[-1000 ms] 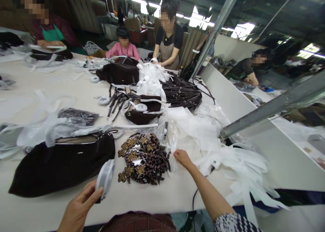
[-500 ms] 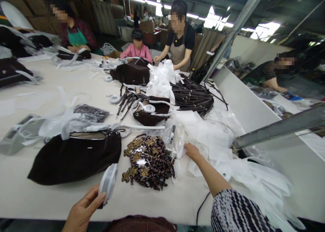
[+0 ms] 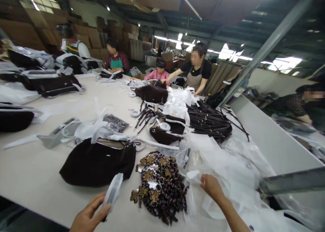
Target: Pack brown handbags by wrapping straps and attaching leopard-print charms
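Observation:
On the left, my left hand (image 3: 92, 211) pinches a coiled strap wrapped in whitish film (image 3: 113, 193) between thumb and fingers, in front of a dark brown bag (image 3: 99, 164). My right hand (image 3: 212, 188) has its fingers closed at the edge of loose white wrapping sheets (image 3: 236, 188). A small white piece (image 3: 193, 175) lies by its fingertips; what the fingers grip, if anything, I cannot make out. Between my hands is a heap of leopard-print charms with dark twisted cords and metal rings (image 3: 159, 188).
Behind are a smaller brown bag (image 3: 167, 130) with a white coil, a pile of dark straps (image 3: 210, 120) and white strips (image 3: 177, 100). More wrapped bags (image 3: 50, 83) lie at left. Several people work around the table. A metal post (image 3: 266, 46) and white partition (image 3: 254, 130) stand at right.
The view has swung left and up, so the table's things appear lower and farther right. My right hand has drawn slightly back from the small white piece. My left hand keeps the coiled strap.

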`<state>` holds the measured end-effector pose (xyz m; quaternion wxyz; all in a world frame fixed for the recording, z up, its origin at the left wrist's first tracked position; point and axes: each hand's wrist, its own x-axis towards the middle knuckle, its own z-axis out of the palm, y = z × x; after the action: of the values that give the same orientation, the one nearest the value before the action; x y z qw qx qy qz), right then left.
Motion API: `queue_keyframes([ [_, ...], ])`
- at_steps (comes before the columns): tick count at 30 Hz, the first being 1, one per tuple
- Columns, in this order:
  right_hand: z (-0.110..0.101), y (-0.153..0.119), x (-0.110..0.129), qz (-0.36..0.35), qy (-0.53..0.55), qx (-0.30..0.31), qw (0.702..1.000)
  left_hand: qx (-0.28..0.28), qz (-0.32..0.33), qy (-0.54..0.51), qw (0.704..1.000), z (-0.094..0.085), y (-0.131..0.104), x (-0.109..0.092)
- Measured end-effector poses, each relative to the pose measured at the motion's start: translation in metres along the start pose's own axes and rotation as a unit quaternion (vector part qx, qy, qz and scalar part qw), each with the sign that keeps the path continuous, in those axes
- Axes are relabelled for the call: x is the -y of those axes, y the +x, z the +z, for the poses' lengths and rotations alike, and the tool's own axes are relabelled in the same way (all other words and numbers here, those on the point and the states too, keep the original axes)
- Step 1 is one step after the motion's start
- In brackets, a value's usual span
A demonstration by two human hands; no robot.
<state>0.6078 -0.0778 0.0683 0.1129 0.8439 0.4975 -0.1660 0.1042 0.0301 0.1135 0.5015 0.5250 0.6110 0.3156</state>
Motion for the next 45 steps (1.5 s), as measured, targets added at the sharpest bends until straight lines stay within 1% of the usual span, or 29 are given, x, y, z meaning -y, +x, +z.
queue_keyframes([
  [1,-0.008,-0.008,0.006,-0.008,0.019,-0.016,1.000,0.003,0.004,-0.001,1.000,-0.003,0.003,-0.006],
  [2,-0.018,-0.015,0.015,-0.020,0.061,-0.034,0.997,0.011,0.009,-0.003,1.000,-0.005,0.007,-0.013],
  [3,-0.028,-0.023,0.029,-0.037,0.131,-0.051,0.989,0.025,0.013,-0.010,1.000,-0.007,0.010,-0.021],
  [4,-0.039,-0.031,0.046,-0.050,0.222,-0.065,0.972,0.042,0.015,-0.024,0.999,-0.007,0.013,-0.028],
  [5,-0.050,-0.039,0.067,-0.070,0.332,-0.070,0.938,0.061,0.014,-0.048,0.997,-0.006,0.015,-0.034],
  [6,-0.060,-0.047,0.092,-0.086,0.421,-0.060,0.901,0.084,0.012,-0.079,0.993,-0.004,0.016,-0.040],
  [7,-0.069,-0.055,0.118,-0.087,0.473,-0.046,0.875,0.107,0.013,-0.118,0.987,-0.001,0.017,-0.045],
  [8,-0.078,-0.063,0.145,-0.100,0.495,-0.040,0.862,0.133,0.013,-0.158,0.978,0.002,0.017,-0.050],
  [11,-0.096,-0.084,0.220,-0.175,0.489,-0.051,0.853,0.208,0.012,-0.253,0.945,0.011,0.013,-0.060],
  [13,-0.102,-0.094,0.256,-0.223,0.483,-0.067,0.844,0.244,0.013,-0.287,0.926,0.012,0.010,-0.065],
  [15,-0.105,-0.100,0.280,-0.256,0.475,-0.082,0.838,0.260,0.019,-0.301,0.917,0.009,0.008,-0.069],
  [17,-0.107,-0.103,0.295,-0.279,0.461,-0.091,0.838,0.257,0.025,-0.307,0.916,0.002,0.009,-0.070],
  [19,-0.108,-0.105,0.303,-0.287,0.457,-0.086,0.837,0.254,0.017,-0.324,0.911,-0.007,0.012,-0.068],
  [22,-0.108,-0.107,0.312,-0.270,0.466,-0.072,0.839,0.260,-0.023,-0.380,0.888,-0.021,0.019,-0.060],
  [25,-0.105,-0.109,0.321,-0.254,0.438,-0.090,0.858,0.251,-0.046,-0.422,0.870,-0.033,0.026,-0.052],
  [28,-0.101,-0.112,0.335,-0.260,0.394,-0.133,0.872,0.247,-0.050,-0.429,0.868,-0.039,0.030,-0.047],
  [31,-0.097,-0.114,0.354,-0.275,0.340,-0.180,0.881,0.266,-0.055,-0.420,0.866,-0.043,0.032,-0.047],
  [33,-0.093,-0.114,0.367,-0.270,0.337,-0.182,0.883,0.281,-0.050,-0.404,0.869,-0.046,0.032,-0.047],
  [34,-0.091,-0.113,0.373,-0.257,0.362,-0.167,0.880,0.287,-0.042,-0.392,0.873,-0.048,0.033,-0.047],
  [35,-0.088,-0.111,0.378,-0.238,0.401,-0.144,0.873,0.293,-0.031,-0.374,0.879,-0.050,0.034,-0.046],
  [37,-0.079,-0.105,0.386,-0.193,0.496,-0.086,0.842,0.297,0.003,-0.326,0.897,-0.054,0.037,-0.044],
  [40,-0.059,-0.095,0.396,-0.109,0.623,-0.001,0.775,0.299,0.048,-0.246,0.921,-0.061,0.044,-0.038],
  [42,-0.042,-0.091,0.403,-0.062,0.669,0.048,0.739,0.298,0.077,-0.190,0.932,-0.065,0.048,-0.033],
  [43,-0.035,-0.090,0.407,-0.045,0.680,0.068,0.728,0.295,0.092,-0.159,0.938,-0.067,0.050,-0.030],
  [45,-0.023,-0.091,0.414,-0.032,0.682,0.091,0.725,0.281,0.121,-0.098,0.947,-0.070,0.052,-0.023],
])
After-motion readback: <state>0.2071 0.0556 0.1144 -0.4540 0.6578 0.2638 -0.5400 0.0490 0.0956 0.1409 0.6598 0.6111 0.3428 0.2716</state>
